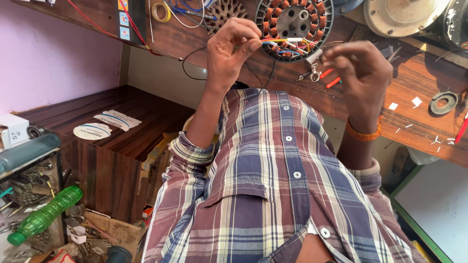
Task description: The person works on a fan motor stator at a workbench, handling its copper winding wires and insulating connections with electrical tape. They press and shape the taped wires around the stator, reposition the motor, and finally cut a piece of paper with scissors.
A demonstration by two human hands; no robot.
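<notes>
— Copper coils ring the round motor stator (294, 27) on the wooden bench (414, 107), and coloured wires (287, 46) trail out of it toward the hands.

— Which hand has them?

— The left hand (231, 46): thumb and forefinger are pinched tight on the wire bundle, just this side of the stator's rim. The right hand (360, 73) hovers beside it, fingers loosely curled and parted, gripping nothing I can make out.

— Anything under that right hand?

— Small pliers or scissors with red handles (321, 75) lie on the bench just past its fingertips (partly hidden by them).

— Any containers?

— Far below the grip, at the lower left, an open box (29, 185) holds a jumble of metal parts; a green plastic bottle (44, 214) lies beside it, contents not discernible. A roll of yellow tape (161, 10) sits beyond the left hand.
</notes>
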